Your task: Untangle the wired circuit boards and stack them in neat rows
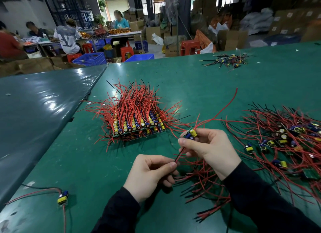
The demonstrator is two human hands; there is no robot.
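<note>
- Circuit board (191, 134) held above green table (173, 72), just right of stacked boards (137, 126); capacitor end up, long axis roughly vertical, red leads fanning up-right, lower leads trailing down-left.
- Right hand (208, 150) curled round board, fingers closed on it.
- Left hand (149, 173) pinching lower wire pair (178, 155) between thumb and forefinger, apparently drawing it straight.
- Progress estimate: stack well built, several layers in rows; tangled pile (284, 142) at right unsorted, sizeable.
- Lone board (62, 197) near left; small heap (227, 60) far right, well apart.
</note>
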